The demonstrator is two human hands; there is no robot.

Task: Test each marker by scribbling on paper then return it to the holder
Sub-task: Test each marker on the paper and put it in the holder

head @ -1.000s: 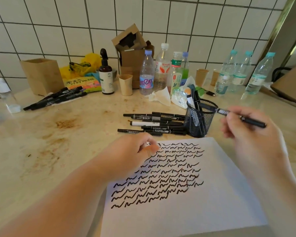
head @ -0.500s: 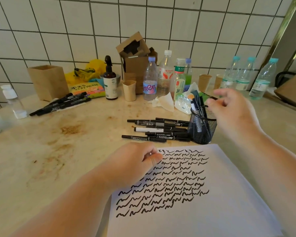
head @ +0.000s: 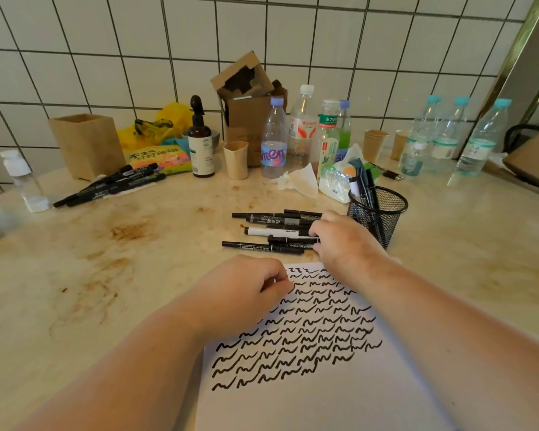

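Observation:
A white sheet of paper [head: 324,399] covered in rows of black scribbles lies in front of me. My left hand [head: 246,293] rests on its top-left corner with the fingers curled shut. Just beyond the sheet lies a pile of black markers [head: 271,231], one of them white-barrelled. My right hand [head: 343,241] reaches over the paper and its fingertips lie on the right ends of those markers; whether it grips one is hidden. A black mesh holder [head: 383,213] stands right of the pile with a few markers [head: 364,185] upright in it.
A second group of black markers [head: 112,185] lies at the back left by a brown paper box [head: 87,144]. Water bottles [head: 274,141], a brown pump bottle [head: 201,144], paper cups [head: 235,160] and crumpled tissue [head: 299,180] line the tiled wall. More bottles [head: 476,141] stand at the back right.
My right hand held a marker a second ago, put it into the mesh holder, then came down left onto the marker pile. My left hand stayed on the paper.

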